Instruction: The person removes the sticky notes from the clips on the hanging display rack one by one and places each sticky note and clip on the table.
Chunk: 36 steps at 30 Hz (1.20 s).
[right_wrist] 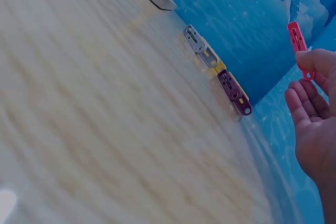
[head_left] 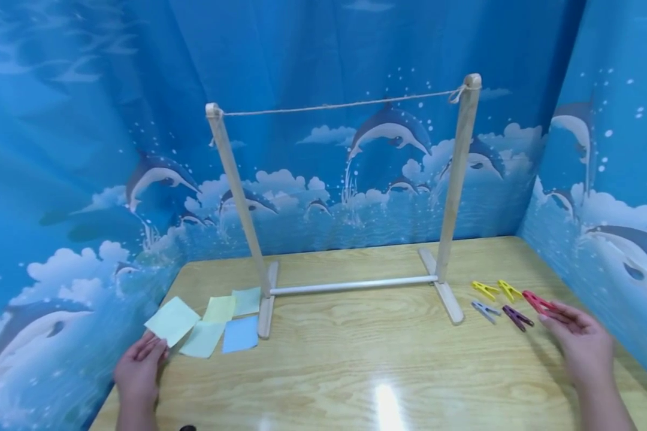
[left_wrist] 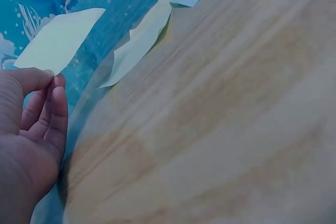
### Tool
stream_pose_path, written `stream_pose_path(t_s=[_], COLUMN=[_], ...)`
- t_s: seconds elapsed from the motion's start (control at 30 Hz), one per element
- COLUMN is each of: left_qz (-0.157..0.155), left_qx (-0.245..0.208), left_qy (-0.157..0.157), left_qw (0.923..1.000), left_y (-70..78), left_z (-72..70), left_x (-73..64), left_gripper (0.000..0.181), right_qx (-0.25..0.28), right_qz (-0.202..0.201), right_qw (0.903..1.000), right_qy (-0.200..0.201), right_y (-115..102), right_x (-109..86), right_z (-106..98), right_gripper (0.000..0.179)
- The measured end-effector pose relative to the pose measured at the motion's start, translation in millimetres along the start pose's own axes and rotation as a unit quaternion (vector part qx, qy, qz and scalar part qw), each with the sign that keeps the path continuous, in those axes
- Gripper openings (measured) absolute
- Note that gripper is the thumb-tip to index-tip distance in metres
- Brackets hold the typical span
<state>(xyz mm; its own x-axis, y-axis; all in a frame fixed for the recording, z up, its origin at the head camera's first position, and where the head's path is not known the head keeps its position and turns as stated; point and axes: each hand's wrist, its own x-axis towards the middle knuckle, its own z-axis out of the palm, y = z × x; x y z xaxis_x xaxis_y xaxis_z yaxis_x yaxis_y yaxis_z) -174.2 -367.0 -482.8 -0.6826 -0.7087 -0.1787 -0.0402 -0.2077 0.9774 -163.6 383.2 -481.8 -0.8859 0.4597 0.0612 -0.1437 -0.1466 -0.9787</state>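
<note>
My left hand (head_left: 140, 365) pinches a pale green paper square (head_left: 172, 321) by its lower corner, thumb against fingers, as the left wrist view also shows. Beside it on the table lie a light green sheet (head_left: 202, 339), a yellow-green sheet (head_left: 219, 309), another green sheet (head_left: 247, 301) and a blue sheet (head_left: 240, 334). At the right, my right hand (head_left: 582, 338) holds a red clothespin (head_left: 538, 301) between thumb and finger, raised over the table in the right wrist view (right_wrist: 297, 38). Near it lie a purple clothespin (head_left: 517, 317), a grey-blue clothespin (head_left: 486, 311) and two yellow clothespins (head_left: 485, 290).
A wooden frame with two upright posts (head_left: 455, 179) stands at the back of the table (head_left: 345, 347). A string (head_left: 334, 106) runs between the post tops, and a white bar (head_left: 356, 285) joins the feet. Blue dolphin curtains (head_left: 313, 48) hang behind and at both sides.
</note>
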Motion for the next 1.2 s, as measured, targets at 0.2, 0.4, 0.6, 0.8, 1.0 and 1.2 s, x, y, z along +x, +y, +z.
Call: stream_pose_path(t_s=[0.2,0.4,0.6,0.8,1.0,1.2], left_qz=[0.004,0.011,0.019,0.052,0.083,0.083], left_qx=[0.046,0.08,0.143,0.273,0.339,0.355], left_qy=[-0.007,-0.021,-0.021,-0.004,0.004,0.011], left_qw=[0.9989,0.9965,0.9892,0.9606,0.937,0.9312], left_y=[0.9,1.7,0.4,-4.6,-9.6,-16.7], left_z=[4.1,9.0,12.1,12.0,12.4,12.9], left_x=[8.2,15.9,20.0,21.7,23.3,29.3], left_gripper=[0.054,0.051,0.046,0.042,0.039,0.04], right_qx=[-0.109,-0.262,-0.394,-0.45,-0.476,-0.497], right_qz=[0.043,0.061,0.05,0.052,0.049,0.023], right_qw=[0.9928,0.9628,0.9175,0.8912,0.8778,0.8674], right_qy=[0.027,0.03,0.028,0.026,0.018,0.008], right_y=[5.4,9.6,16.1,22.2,22.6,21.6], right_x=[10.4,23.1,35.0,42.5,41.2,37.2], right_z=[-5.2,-13.7,-24.3,-26.1,-25.0,-25.2], right_gripper=[0.053,0.046,0.056,0.071,0.074,0.075])
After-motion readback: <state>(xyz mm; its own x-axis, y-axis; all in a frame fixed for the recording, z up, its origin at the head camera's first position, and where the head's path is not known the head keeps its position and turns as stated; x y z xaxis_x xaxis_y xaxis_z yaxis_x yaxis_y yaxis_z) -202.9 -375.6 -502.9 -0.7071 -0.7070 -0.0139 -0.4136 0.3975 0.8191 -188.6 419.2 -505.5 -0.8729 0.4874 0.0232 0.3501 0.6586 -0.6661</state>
